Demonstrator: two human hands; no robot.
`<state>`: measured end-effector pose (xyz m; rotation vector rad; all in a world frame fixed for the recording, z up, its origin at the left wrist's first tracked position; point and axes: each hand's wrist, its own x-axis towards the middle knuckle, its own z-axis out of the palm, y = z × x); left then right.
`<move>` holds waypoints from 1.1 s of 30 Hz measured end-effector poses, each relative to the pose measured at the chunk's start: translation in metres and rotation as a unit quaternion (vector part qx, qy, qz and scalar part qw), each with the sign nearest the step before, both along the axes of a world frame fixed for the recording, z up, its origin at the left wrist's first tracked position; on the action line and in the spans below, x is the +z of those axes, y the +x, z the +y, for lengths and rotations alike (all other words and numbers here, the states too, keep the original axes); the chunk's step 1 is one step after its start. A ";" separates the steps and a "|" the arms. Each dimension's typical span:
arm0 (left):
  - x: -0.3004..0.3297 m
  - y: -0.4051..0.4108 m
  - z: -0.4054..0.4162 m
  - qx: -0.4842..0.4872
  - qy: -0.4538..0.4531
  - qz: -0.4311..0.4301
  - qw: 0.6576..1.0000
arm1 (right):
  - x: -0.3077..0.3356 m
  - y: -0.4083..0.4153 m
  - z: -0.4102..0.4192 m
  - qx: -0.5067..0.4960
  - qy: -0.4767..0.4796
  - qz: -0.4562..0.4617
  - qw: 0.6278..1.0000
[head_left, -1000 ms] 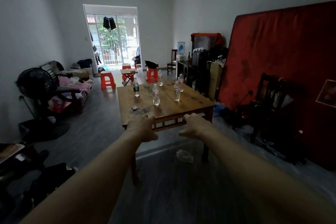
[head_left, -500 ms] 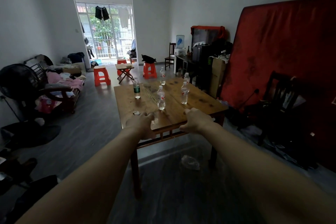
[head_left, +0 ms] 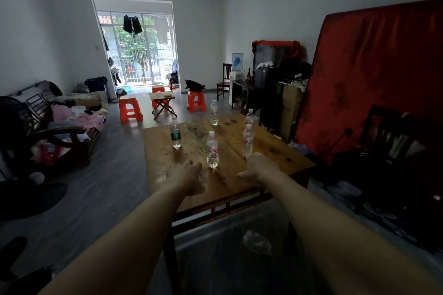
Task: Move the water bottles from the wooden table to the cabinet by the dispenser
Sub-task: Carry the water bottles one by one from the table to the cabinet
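Over the wooden counter [head_left: 282, 158], both hands have advanced from its near edge: left hand [head_left: 185, 175] and right hand [head_left: 257, 166], empty and loosely spread, flank the nearest water bottle [head_left: 212, 149], so grasping looks imminent.

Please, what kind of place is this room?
Probably a lived-in home living room: a wooden table with water bottles, a sofa piled with clothes, and a water dispenser by the wall.
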<state>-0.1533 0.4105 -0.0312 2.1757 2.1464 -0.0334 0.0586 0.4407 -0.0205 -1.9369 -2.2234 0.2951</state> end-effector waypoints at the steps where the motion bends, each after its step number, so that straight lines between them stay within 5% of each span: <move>1: 0.000 0.001 0.017 0.001 0.000 0.000 1.000 | -0.001 0.001 0.017 0.000 0.001 0.006 1.000; 18: -0.012 -0.008 0.256 0.051 -0.024 -0.004 0.998 | -0.019 -0.026 0.264 0.049 -0.003 0.071 0.996; 33: -0.044 -0.078 0.473 -0.029 -0.120 0.067 0.990 | -0.044 -0.085 0.470 0.032 -0.057 0.042 0.997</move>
